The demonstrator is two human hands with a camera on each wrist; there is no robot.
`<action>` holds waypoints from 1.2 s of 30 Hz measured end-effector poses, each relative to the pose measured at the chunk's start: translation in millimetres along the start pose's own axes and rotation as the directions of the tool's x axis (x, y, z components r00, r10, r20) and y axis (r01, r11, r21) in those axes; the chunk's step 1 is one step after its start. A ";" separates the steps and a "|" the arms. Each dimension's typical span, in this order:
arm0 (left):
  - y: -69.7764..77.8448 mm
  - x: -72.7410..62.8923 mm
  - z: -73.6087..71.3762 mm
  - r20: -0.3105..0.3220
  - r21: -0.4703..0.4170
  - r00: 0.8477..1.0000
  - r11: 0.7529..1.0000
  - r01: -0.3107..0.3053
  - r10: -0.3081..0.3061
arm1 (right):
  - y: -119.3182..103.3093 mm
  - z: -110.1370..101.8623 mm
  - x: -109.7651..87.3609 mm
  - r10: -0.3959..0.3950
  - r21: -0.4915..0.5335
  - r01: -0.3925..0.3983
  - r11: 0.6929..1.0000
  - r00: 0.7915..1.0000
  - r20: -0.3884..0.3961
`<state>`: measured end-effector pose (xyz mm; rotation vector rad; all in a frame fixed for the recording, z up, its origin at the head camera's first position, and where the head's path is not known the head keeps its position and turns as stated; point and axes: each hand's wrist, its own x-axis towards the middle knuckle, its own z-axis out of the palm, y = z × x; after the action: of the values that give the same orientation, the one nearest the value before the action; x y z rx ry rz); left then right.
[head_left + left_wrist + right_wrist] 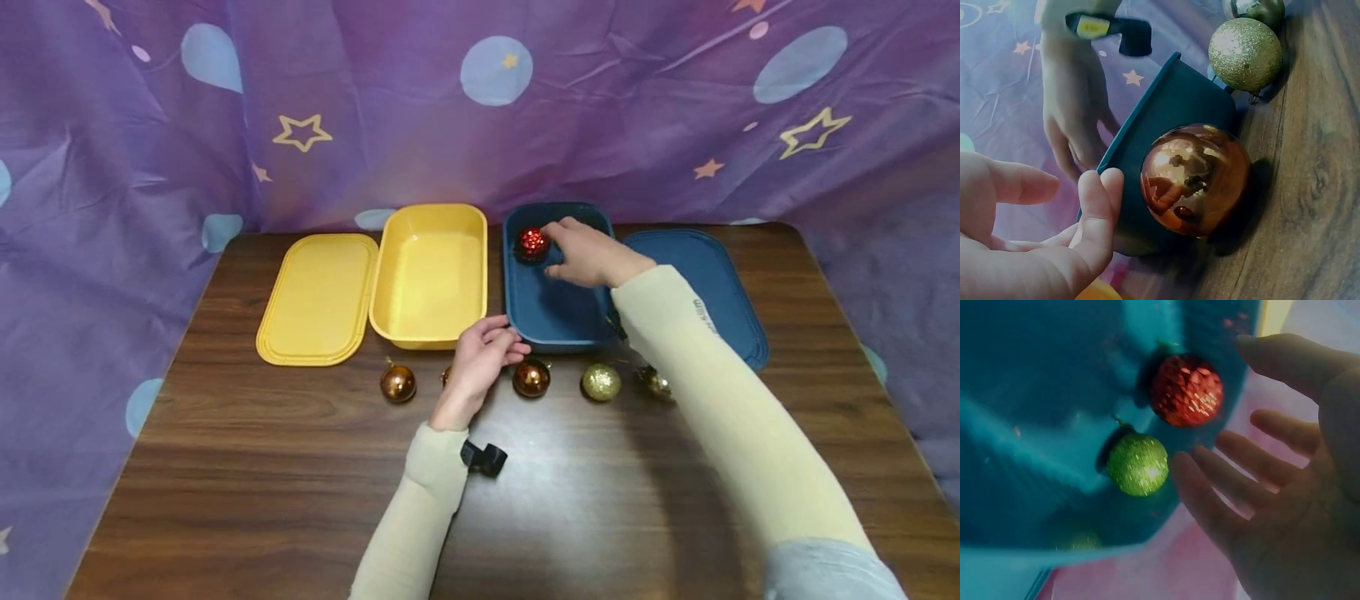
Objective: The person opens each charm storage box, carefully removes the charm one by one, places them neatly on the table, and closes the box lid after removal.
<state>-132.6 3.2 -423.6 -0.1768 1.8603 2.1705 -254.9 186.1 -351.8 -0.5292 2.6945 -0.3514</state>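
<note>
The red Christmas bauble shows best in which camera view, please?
The right wrist view, where the red Christmas bauble appears large and unobstructed. The head view shows it smaller, inside the blue box; the left wrist view doesn't show it.

I am at a stripy brown wooden table (pixel 247 467). Behind the table and at both its sides, I see a crinkly purple cloth (pixel 405 83) with pale blue spots (pixel 487 79), yellow stars (pixel 510 61) and little orange stars (pixel 708 169). Light makes a pale shine (pixel 558 458) on the table near its middle.

right grip (pixel 591 254) reaches farther forward than left grip (pixel 480 360), both unclenched
</note>
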 end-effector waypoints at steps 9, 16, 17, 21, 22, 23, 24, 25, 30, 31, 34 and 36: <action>0.9 0.4 -0.7 -0.011 0.011 1.000 1.000 0.000 0.000 | -13.5 9.9 35.8 0.013 -0.071 -0.012 0.997 1.000 0.018; -0.9 2.0 -1.5 0.002 0.001 1.000 1.000 -0.003 0.003 | -16.3 17.5 45.6 0.051 -0.118 -0.046 0.992 0.998 0.040; -1.1 2.1 -1.7 0.005 0.002 1.000 1.000 -0.006 0.006 | -16.6 18.6 46.1 0.051 -0.124 -0.047 0.991 0.998 0.036; -1.0 2.0 -3.1 0.010 0.005 1.000 1.000 -0.010 0.010 | -18.8 22.1 47.0 0.040 -0.138 -0.040 0.990 0.999 -0.003; -0.9 2.2 -2.9 0.010 0.006 1.000 1.000 -0.010 0.010 | -19.1 22.3 46.4 0.041 -0.137 -0.043 0.990 0.999 -0.013; -1.0 2.4 -2.9 0.010 0.008 1.000 1.000 -0.011 0.011 | -19.4 22.5 46.0 0.043 -0.133 -0.046 0.990 0.999 -0.023; -1.0 2.5 -2.8 0.010 0.011 1.000 1.000 -0.012 0.012 | -19.7 22.7 45.5 0.045 -0.128 -0.049 0.991 0.999 -0.031; -1.1 2.6 -2.8 0.009 0.012 1.000 1.000 -0.014 0.014 | -19.9 23.0 45.1 0.052 -0.121 -0.055 0.991 0.998 -0.035; -0.6 1.6 -2.2 0.009 0.019 1.000 1.000 -0.011 0.011 | -18.2 25.6 43.9 0.083 -0.089 -0.086 0.992 0.996 -0.035; -0.5 1.3 -2.1 0.009 0.019 1.000 1.000 -0.010 0.010 | -17.5 26.2 43.6 0.083 -0.088 -0.085 0.992 0.996 -0.034; -0.4 0.6 -1.9 0.008 0.022 1.000 1.000 -0.011 0.011 | -15.8 27.1 41.0 0.063 -0.099 -0.066 0.993 0.997 -0.038; 0.1 0.1 -2.1 0.006 0.022 1.000 1.000 -0.012 0.011 | -15.4 26.8 39.3 0.045 -0.106 -0.049 0.993 0.998 -0.042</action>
<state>-132.9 1.2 -423.9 -0.1556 1.8858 2.1549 -273.1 151.8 -383.3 -0.4926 2.7704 -0.2071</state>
